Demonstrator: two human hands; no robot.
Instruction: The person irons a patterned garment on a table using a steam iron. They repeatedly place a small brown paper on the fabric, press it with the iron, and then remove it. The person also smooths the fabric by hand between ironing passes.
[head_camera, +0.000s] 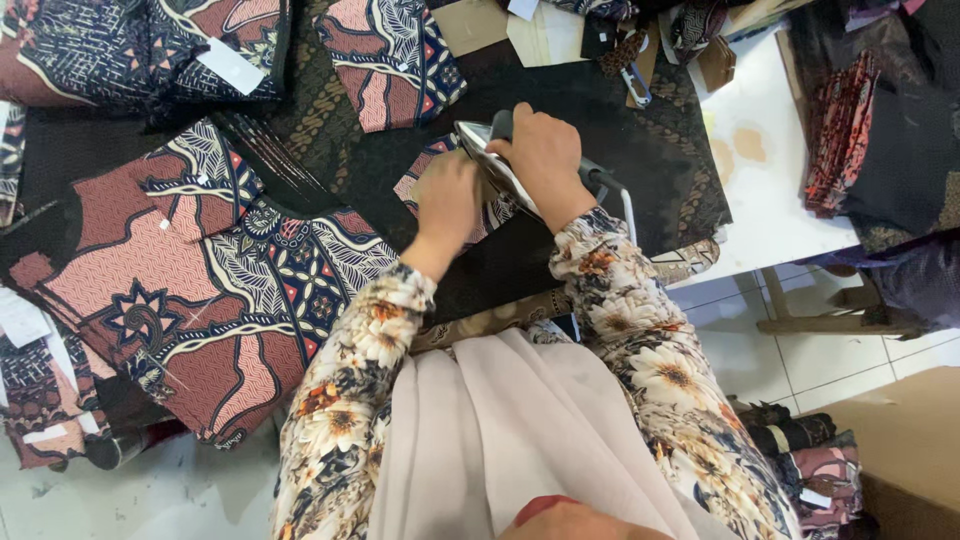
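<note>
Head view: right hand grips iron (tilted).

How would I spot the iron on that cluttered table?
Find the black cloth-covered table, strewn with patterned fabric pieces. At its middle, the right hand grips a dark-handled silver clothes iron beside the left hand. It is the only shiny metal thing among the soft printed cloth.

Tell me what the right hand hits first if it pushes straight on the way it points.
Probably the patterned fabric piece beyond the iron that the right hand grips; before that, only the dark ironing cloth. Depth is unclear.
</note>
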